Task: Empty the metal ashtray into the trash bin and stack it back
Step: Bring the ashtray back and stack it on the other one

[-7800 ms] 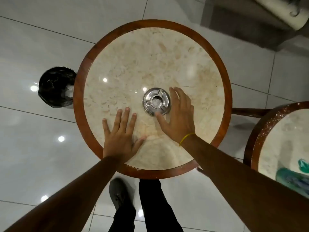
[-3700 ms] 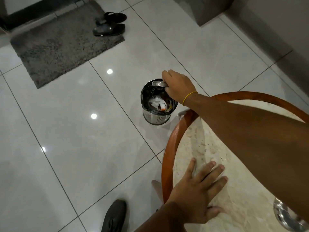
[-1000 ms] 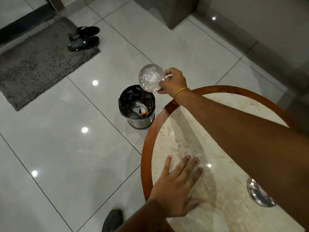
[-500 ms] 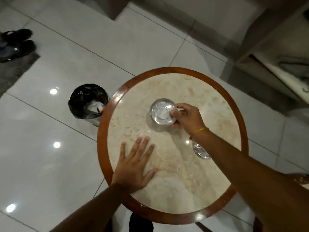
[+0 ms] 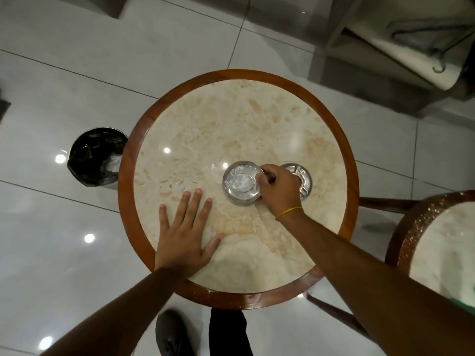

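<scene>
A shiny metal ashtray bowl [image 5: 240,183] with pale residue inside sits near the middle of the round marble table [image 5: 195,129]. My right hand [image 5: 279,187] grips its right rim. Just right of that hand lies the ashtray's notched metal top piece [image 5: 303,178], partly hidden by my fingers. My left hand [image 5: 186,232] rests flat on the table near the front left, fingers spread, holding nothing. The trash bin [image 5: 96,156] with a black liner stands on the floor left of the table.
A second round table [image 5: 411,232] stands at the right edge with something green on it. Wooden chair or table legs [image 5: 377,202] show between the two tables. My shoes and legs [image 5: 174,335] are below the near edge. Furniture sits at the top right.
My right hand has carried the ashtray bowl from above the bin back over the table and lowered it beside the notched top piece. The view has swung back over the table.
</scene>
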Tool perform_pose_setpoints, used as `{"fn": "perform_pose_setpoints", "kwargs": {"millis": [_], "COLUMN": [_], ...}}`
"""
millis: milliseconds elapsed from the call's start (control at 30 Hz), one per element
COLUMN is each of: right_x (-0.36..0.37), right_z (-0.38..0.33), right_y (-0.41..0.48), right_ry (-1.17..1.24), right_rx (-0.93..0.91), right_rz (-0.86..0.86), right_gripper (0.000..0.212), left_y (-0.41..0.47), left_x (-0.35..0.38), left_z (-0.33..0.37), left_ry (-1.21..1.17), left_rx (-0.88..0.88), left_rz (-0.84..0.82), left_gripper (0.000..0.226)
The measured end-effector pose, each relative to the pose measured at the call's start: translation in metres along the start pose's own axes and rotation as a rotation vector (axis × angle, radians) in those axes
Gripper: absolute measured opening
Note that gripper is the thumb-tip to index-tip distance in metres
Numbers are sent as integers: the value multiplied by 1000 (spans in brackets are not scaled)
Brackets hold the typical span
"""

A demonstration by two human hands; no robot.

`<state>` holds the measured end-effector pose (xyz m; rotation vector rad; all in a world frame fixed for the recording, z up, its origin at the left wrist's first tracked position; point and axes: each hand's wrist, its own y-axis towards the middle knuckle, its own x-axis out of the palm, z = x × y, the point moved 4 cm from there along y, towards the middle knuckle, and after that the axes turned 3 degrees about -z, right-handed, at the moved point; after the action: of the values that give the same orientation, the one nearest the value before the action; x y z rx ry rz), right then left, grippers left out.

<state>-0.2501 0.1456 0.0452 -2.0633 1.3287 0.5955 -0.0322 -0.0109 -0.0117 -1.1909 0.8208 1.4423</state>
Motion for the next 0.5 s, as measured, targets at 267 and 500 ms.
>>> {"fn": "perform_pose_setpoints", "kwargs": {"millis": [267, 500], "right_x": [-28, -72], "right_z": [-5, 14], "right_y": [3, 17], "right_ry": [-145, -447], "right_rx": [-18, 9], "right_rz": [103, -129], "right_gripper": [18, 76], "left_y": [0, 0], "left_x": [-4, -2], "left_z": [2, 1], "left_ry": [3, -8], "left_rx": [2, 3], "left_rz": [-7, -13], "left_gripper": [90, 91]}}
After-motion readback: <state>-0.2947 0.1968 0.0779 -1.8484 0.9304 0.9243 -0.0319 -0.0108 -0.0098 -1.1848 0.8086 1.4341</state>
